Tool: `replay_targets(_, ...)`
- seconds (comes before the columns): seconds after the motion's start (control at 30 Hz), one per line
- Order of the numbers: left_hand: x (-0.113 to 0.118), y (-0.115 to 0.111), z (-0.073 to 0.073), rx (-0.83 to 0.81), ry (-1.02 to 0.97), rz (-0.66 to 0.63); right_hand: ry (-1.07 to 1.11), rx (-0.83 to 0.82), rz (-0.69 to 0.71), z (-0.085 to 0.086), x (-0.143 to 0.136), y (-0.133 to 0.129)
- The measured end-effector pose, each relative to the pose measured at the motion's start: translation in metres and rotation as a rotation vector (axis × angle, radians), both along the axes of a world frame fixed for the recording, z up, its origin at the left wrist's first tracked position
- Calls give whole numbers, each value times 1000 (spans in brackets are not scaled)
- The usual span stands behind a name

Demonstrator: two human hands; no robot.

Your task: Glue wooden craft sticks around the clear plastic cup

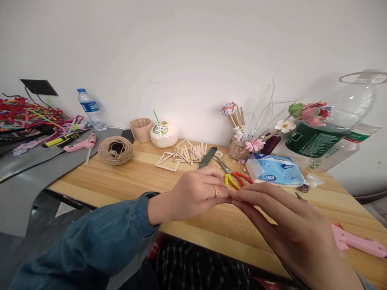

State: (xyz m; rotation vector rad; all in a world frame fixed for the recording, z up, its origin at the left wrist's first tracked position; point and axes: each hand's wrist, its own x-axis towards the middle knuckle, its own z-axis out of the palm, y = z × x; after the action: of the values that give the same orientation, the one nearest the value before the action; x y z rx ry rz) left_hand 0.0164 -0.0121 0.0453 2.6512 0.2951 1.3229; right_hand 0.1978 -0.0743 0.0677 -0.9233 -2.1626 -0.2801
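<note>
Wooden tabletop (pixel 142 181), white wall (pixel 187 60) behind; left hand (pixel 196 191) and right hand (pixel 298 221) meet at fingertips, can't tell whether either grip is pinching anything; scissors (pixel 231 172) lie just beyond fingertips.

Smooth wooden table (pixel 145 181), metal-bladed scissors (pixel 231 172), rough twine (pixel 105 156), denim sleeve (pixel 87 237)

Scissors (pixel 230 172) with yellow and red handles are lying on the wooden table (pixel 145 181), their metal blades pointing away and leftward.
</note>
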Motion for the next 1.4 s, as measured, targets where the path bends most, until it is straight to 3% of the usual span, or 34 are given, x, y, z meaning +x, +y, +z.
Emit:
replay_targets(0.2,-27,6,-9,-77,102,81,37,-200,74,-17,0,3)
replay_targets(0.33,-45,14,-16,-35,378,129,-61,-316,125,-40,-1,12)
replay_targets(0.47,-46,17,-20,-41,594,164,-130,-372,127,-55,-3,19)
replay_targets(0.6,-44,20,-24,-46,690,165,-134,-299,129,-61,-6,27)
replay_targets(0.87,-45,29,-32,-17,683,143,-100,-221,144,-69,-10,33)
replay_targets(1.4,-41,32,-36,-29,698,114,-121,-138,162,-71,-13,39)
